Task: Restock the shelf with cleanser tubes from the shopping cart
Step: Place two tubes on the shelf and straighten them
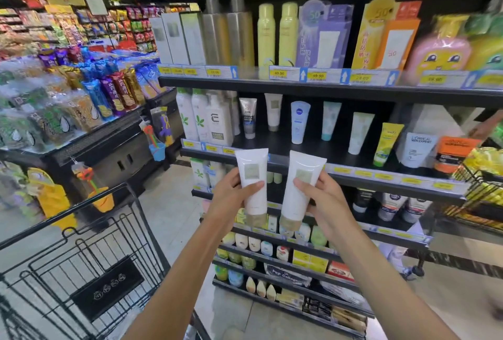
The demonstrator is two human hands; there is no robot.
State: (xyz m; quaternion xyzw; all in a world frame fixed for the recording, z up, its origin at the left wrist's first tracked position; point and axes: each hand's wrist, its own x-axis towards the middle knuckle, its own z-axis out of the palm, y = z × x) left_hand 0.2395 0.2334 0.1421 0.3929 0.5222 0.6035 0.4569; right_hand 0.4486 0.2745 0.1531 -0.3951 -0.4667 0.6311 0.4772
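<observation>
- The black metal shelf (340, 149) carries a spaced row of upright tubes, among them a matching white tube with a pale cap (273, 112).
- The black wire shopping cart (81, 252) stands at lower left.
- The left hand (231, 195) grips a white plastic cleanser tube with a gold cap downward (251, 184), in front of the shelf edge.
- The right hand (324, 198) grips a second white gold-capped cleanser tube (299, 187), just beside the first.
</observation>
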